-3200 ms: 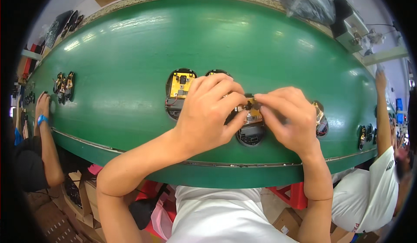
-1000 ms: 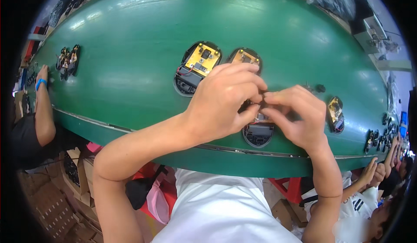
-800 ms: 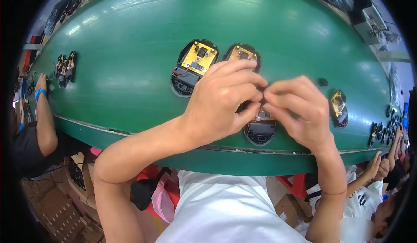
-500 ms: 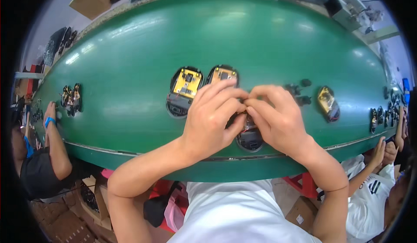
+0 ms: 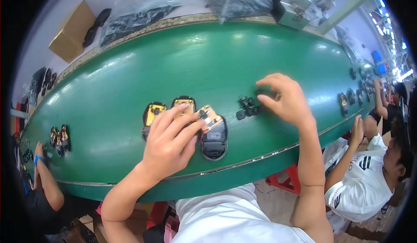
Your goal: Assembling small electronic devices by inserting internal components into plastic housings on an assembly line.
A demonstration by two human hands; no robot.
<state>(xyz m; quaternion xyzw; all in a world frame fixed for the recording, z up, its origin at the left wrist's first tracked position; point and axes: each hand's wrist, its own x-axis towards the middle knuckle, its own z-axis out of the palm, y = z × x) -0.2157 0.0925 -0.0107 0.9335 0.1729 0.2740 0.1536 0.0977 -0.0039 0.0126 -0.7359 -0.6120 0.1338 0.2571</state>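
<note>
My left hand (image 5: 171, 141) pinches the edge of a tan circuit board (image 5: 209, 118) and holds it tilted over the upper end of a black computer mouse base (image 5: 214, 144). The battery compartment of that base lies uncovered. Beyond my left fingers are two more mouse bases with boards: one with a yellow board (image 5: 153, 112), the other with a tan board (image 5: 184, 103), both partly hidden by the hand. To the right, my right hand (image 5: 286, 100) hovers with thumb and forefinger spread beside a small pile of black scroll wheels (image 5: 249, 107).
More mouse bases with boards lie at the left (image 5: 60, 138) and far right (image 5: 344, 103) of the green table (image 5: 130, 78). Co-workers' arms rest at both ends. Plastic bags (image 5: 236, 0), a cardboard box (image 5: 73, 31) and a metal box (image 5: 294, 8) stand along the back edge.
My hands were together over the mouse base; now the right has moved away to the black wheels. The left keeps the board, now tilted. The view has turned right, and the right-hand mouse base is no longer beside the wheels.
</note>
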